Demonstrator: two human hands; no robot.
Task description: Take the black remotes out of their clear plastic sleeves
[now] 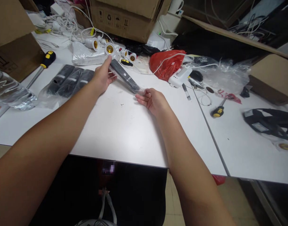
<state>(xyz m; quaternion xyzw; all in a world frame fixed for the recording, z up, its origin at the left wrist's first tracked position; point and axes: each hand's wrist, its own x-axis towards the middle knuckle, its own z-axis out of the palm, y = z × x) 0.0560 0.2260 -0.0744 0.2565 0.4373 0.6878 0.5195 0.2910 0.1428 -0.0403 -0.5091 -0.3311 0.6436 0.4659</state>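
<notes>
A black remote control in a clear plastic sleeve lies between both grips, above the white surface, its long axis slanting from the left grip, closed on its far end, to the right grip, pinching the sleeve's near end; neither is nearer. Left of the left grip lie wrapped black pieces; just beyond it, a white lamp socket.

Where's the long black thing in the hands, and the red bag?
Long black thing (125,76): head view, middle of its upper face.
Red bag (166,69): head view, its crumpled front.
</notes>
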